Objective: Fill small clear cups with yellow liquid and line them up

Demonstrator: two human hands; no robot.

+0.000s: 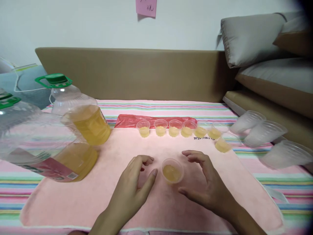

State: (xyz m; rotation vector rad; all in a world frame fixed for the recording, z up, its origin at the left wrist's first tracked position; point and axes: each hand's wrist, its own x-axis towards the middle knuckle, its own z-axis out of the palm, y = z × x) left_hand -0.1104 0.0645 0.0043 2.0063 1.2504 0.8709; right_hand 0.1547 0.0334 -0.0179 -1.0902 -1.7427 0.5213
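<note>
A small clear plastic cup [172, 171] with yellow liquid in it stands on the pink towel [102, 205]. My left hand [135, 182] is just left of this cup, thumb and fingers apart and holding nothing. On the cup's other side, my right hand [204, 182] curves toward it with its fingers spread, also holding nothing. Neither hand appears to touch the cup. Farther back, a curved row of several similar cups [174, 129] holds the same yellow liquid.
Two big jugs of yellow liquid with green caps, a rear jug [90, 120] and a front jug [75, 160], stand at the left. Stacks of clear cups [265, 133] lie at the right. Behind the row lies a red plastic bag [127, 120]. Cushions [254, 39] are piled at the right.
</note>
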